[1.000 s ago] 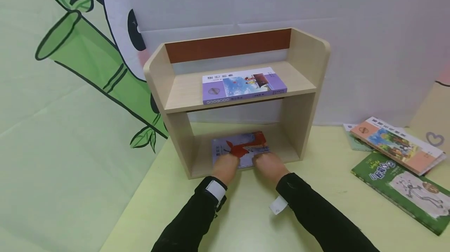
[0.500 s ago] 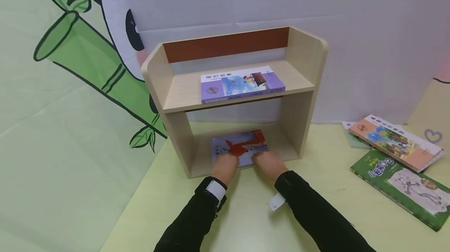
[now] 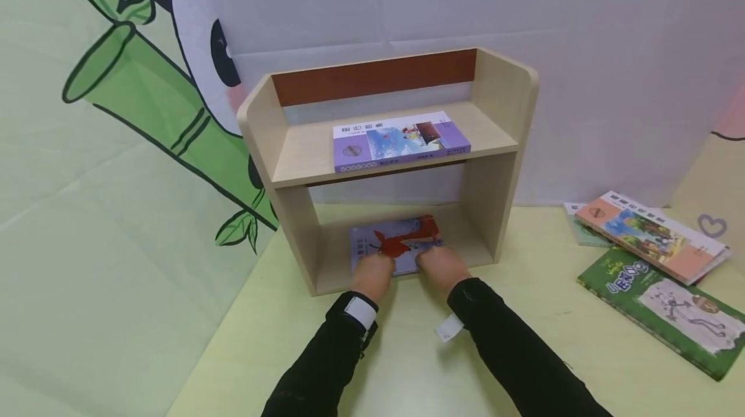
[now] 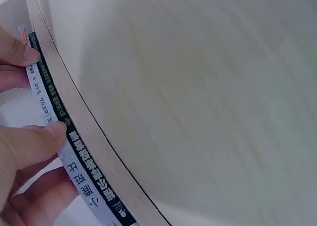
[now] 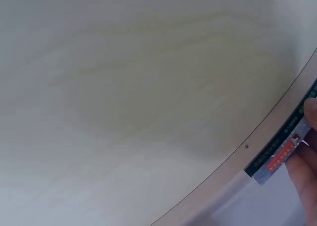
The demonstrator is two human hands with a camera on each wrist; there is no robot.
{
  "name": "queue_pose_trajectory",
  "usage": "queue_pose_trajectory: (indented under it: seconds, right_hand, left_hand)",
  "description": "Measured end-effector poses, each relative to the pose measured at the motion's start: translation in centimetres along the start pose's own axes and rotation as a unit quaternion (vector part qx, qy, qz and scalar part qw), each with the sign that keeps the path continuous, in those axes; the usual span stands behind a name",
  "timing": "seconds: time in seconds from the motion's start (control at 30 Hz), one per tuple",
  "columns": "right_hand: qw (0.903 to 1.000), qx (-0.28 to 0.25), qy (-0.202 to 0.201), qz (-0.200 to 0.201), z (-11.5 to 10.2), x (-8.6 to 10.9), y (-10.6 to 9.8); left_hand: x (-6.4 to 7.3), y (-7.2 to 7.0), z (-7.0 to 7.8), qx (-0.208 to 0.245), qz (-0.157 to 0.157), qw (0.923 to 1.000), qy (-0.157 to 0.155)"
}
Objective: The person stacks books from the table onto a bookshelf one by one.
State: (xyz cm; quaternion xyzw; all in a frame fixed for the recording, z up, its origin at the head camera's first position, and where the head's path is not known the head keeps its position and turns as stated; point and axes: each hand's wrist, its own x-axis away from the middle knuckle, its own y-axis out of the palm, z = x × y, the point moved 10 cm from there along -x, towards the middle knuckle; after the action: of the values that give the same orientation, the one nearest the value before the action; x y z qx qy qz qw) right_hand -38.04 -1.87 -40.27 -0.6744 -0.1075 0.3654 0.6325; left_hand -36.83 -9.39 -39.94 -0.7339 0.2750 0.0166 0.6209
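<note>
A thin picture book with a pale blue-violet cover and a red-orange deer lies flat on the lower level of a small wooden bookshelf. Its spine, dark green and pale with Chinese lettering, faces the person along the shelf's front edge. My left hand holds the near edge left of centre, thumb on the spine and fingers bent at the cover. To the right, my right hand grips the same edge with thumb and curled fingers. The right wrist view catches only part of that hand near the spine's end.
On the upper shelf lies a purple-and-white book. At the right of the table sit an orange book, a pale green one beneath it, and a green book. A cloth backdrop hangs behind.
Both hands stay at the picture book's near edge. My right wrist and its white tag have shifted slightly left. The head view has moved a little; the book lies nearly where it was.
</note>
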Motion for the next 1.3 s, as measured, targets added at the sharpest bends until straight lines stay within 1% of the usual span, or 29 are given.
queue_pose_trajectory:
  seconds: [0.07,0.2,0.27,0.4,0.5,0.6,0.67,0.77,0.87,0.93,1.0,1.13,1.17,1.23,1.3]
  right_hand:
    - [1.0,0.001,0.007,-0.001,0.4,0.3,0.0]
    - [0.9998,0.005,0.009,0.019,0.8,1.0,-0.2]
    - [0.9995,-0.006,0.008,0.03,1.0,1.4,-0.4]
    - [0.9967,-0.073,0.012,0.035,1.3,2.3,-0.5]
    - [0.9927,-0.116,0.017,0.029,1.6,3.1,-0.6]
    - [0.9887,-0.147,0.024,0.015,2.2,4.2,-0.8]
    - [0.9841,-0.174,0.035,-0.001,3.0,5.1,-1.1]
    - [0.9707,-0.226,0.071,-0.04,4.8,7.0,-1.4]
    - [0.9512,-0.278,0.109,-0.079,7.2,9.7,-1.7]
    - [0.9348,-0.314,0.135,-0.096,9.2,11.9,-1.9]
    - [0.9163,-0.347,0.171,-0.103,11.7,14.5,-2.2]
    - [0.875,-0.401,0.253,-0.098,17.3,20.3,-3.1]
    - [0.8683,-0.405,0.27,-0.095,18.6,21.7,-3.4]
    - [0.8659,-0.392,0.299,-0.086,21.3,24.3,-4.3]
    - [0.8672,-0.369,0.325,-0.079,23.7,26.6,-5.2]
  left_hand:
    - [-0.2,0.1,0.4,0.012,-0.001,0.9999,0.002]
    - [-0.3,-0.2,1.0,0.029,0.008,0.9996,0.003]
    - [-0.4,-0.3,1.2,0.033,0.015,0.9993,0.005]
    - [-0.4,0.1,1.2,0.046,0.019,0.9988,0.006]
    - [-0.4,0.4,1.1,0.055,0.02,0.9983,0.004]
    - [-0.4,0.3,1.0,0.055,0.027,0.9981,0.001]
    - [-0.4,0.3,0.9,0.053,0.033,0.9981,0.002]
    - [-0.2,0.3,0.5,0.063,0.033,0.9975,-0.001]
    - [0.2,0.3,-0.2,0.103,0.032,0.9941,-0.007]
    - [0.3,0.4,-0.7,0.136,0.033,0.99,-0.014]
    - [0.5,0.5,-1.1,0.168,0.029,0.9852,-0.021]
    - [0.7,0.9,-1.4,0.187,0.019,0.9816,-0.035]
    - [0.7,1.0,-1.4,0.187,0.013,0.9815,-0.038]
    - [0.7,1.2,-1.4,0.185,0.004,0.9815,-0.047]
    - [0.6,1.3,-1.2,0.188,-0.004,0.9807,-0.052]
